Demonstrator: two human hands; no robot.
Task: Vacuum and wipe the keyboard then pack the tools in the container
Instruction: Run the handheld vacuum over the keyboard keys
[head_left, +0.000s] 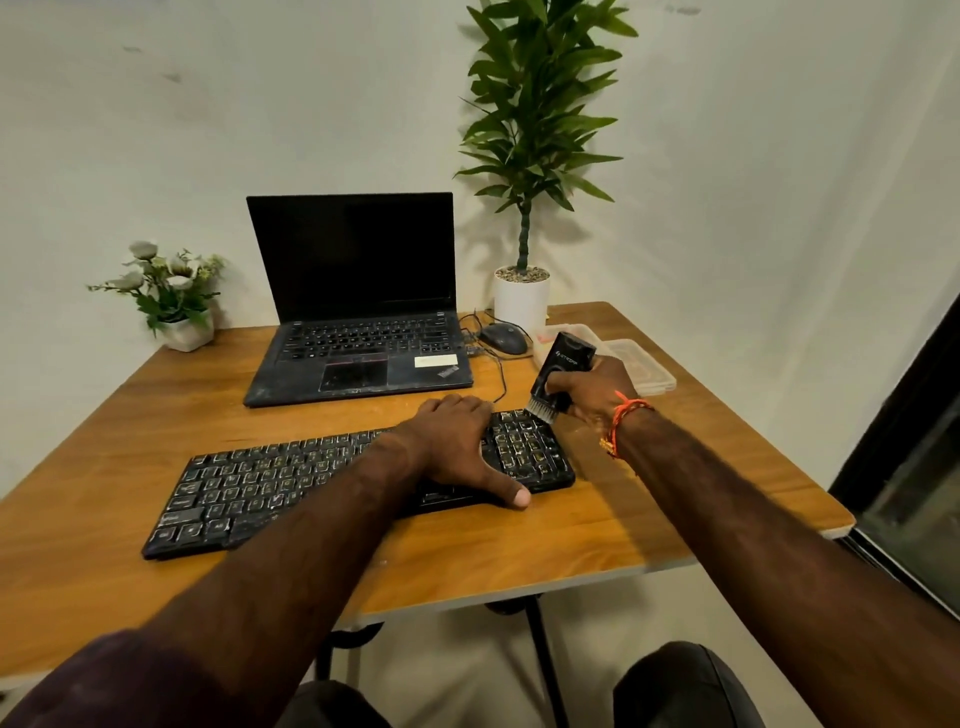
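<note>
- From the head camera I look down on a wooden table (649, 525) set against a pale wall.
- A black keyboard (291, 483), its keys dusty and speckled white, lies slantwise across the near middle of the table.
- My left hand (457, 447) lies flat on the right part of the keyboard, fingers straight and pressing down, thumb reaching over the near edge onto the wood. It holds nothing.
- My right hand (597, 389) is wrapped round a small black handheld vacuum (563, 366), fingers curled about its body. An orange thread band (621, 421) circles that wrist.
- The vacuum stands tilted, its brush head (541, 413) down and touching the far right corner of the keyboard.
- Just behind the vacuum sits a clear plastic container (582, 332), partly hidden by it, with its clear lid (644, 369) lying flat beside it on the right.
- An open black laptop (358, 332) with a dark screen stands behind the keyboard; a wired mouse (501, 338) rests to its right.
- A tall green plant in a white pot (521, 299) stands at the back; a small flower pot (182, 327) sits at the far left corner.
</note>
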